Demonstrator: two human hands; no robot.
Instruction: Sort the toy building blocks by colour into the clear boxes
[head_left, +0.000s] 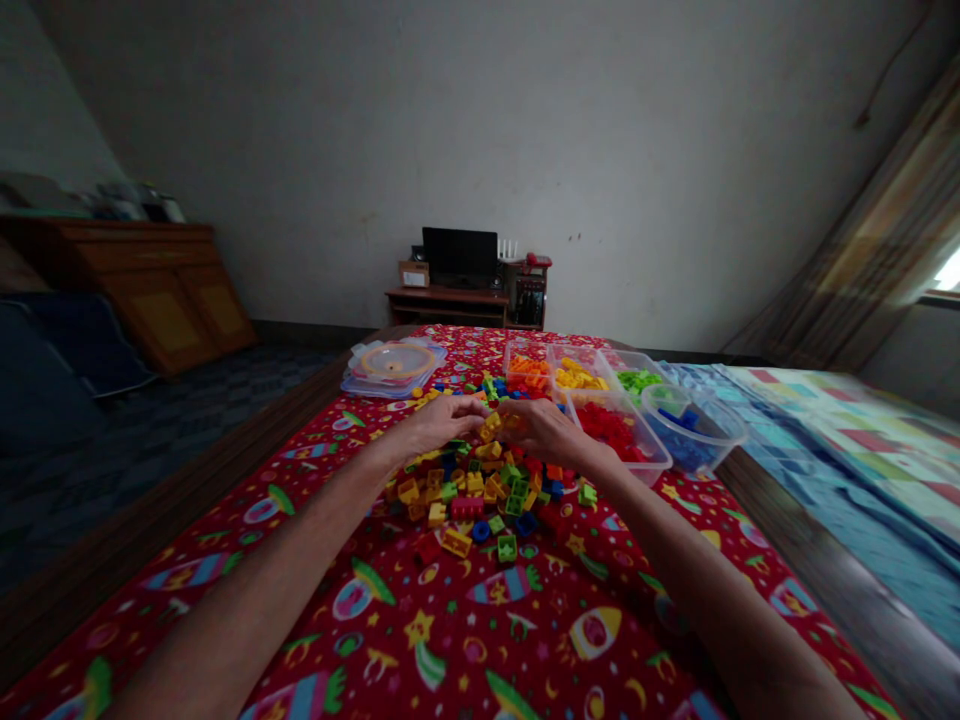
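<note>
My left hand and my right hand meet over a mixed pile of toy building bricks. Between their fingertips is a yellow building brick, and the fingers of both hands are closed on yellow pieces there. Whether it is one brick or more cannot be made out. Below the hands lie loose bricks in yellow, green, red and blue, among them a red brick, a green brick and a yellow brick.
Clear plastic boxes hold sorted orange bricks, yellow bricks, green bricks and red bricks. A round tub on the right holds blue pieces. Stacked lids lie at the left on the red patterned tablecloth.
</note>
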